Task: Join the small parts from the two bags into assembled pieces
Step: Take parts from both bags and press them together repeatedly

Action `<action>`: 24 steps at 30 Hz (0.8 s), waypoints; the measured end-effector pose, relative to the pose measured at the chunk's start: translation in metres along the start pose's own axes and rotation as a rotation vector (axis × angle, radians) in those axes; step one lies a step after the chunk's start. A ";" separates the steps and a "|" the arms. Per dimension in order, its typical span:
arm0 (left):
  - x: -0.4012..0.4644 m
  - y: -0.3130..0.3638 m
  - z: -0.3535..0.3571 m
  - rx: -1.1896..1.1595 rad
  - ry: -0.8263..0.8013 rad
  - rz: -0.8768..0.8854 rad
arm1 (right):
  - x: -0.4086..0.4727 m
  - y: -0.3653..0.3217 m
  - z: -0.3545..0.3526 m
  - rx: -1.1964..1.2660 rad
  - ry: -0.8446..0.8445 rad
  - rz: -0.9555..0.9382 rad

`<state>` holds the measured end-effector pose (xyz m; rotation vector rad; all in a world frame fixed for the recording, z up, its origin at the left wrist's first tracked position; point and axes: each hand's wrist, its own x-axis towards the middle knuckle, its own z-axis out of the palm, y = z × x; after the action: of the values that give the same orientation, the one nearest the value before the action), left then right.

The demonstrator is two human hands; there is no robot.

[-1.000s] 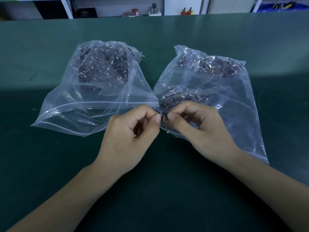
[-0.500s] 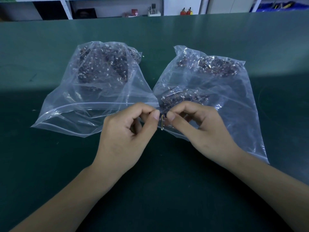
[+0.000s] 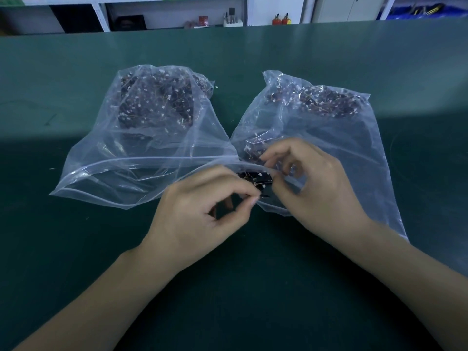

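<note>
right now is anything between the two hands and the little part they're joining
Nothing visible: the left hand and right hand both pinch the small dark wired part directly, just in front of the clear plastic bags.

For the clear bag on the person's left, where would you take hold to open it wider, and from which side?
Take the left bag by its zip-strip rim at the near edge, reaching in from the person's side. The mouth faces that way and already gapes, so the upper lip stands clear of the green table. The parts are heaped at the far closed end, leaving that lip light, I'd judge.
</note>
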<state>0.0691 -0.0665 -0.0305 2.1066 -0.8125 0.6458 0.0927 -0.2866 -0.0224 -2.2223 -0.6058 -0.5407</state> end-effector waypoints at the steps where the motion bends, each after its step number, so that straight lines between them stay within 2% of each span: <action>1: 0.000 -0.002 0.001 0.060 -0.026 0.025 | 0.000 -0.001 0.000 -0.003 0.002 -0.001; 4: 0.001 -0.007 0.003 0.223 -0.046 0.048 | 0.000 -0.003 -0.001 -0.002 0.016 -0.018; 8: 0.013 -0.005 0.006 0.397 -0.017 -0.021 | -0.001 -0.005 0.000 -0.002 0.037 -0.061; 10: 0.017 -0.001 0.008 0.465 -0.056 -0.043 | -0.002 -0.006 0.001 0.000 0.019 -0.053; 14: 0.015 0.006 0.007 0.449 -0.109 -0.067 | -0.001 -0.006 0.001 0.013 0.008 -0.033; 17: 0.012 0.002 -0.005 0.447 -0.041 -0.116 | -0.001 -0.006 0.001 0.013 -0.004 -0.027; 20: 0.009 -0.006 -0.023 0.557 -0.071 -0.239 | -0.003 -0.006 0.002 0.013 -0.029 -0.014; 24: 0.008 -0.026 -0.040 0.717 -0.179 -0.515 | -0.003 -0.006 0.002 0.009 -0.035 -0.011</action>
<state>0.0863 -0.0246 -0.0143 2.9031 -0.0798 0.5082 0.0877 -0.2824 -0.0217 -2.2254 -0.6373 -0.5049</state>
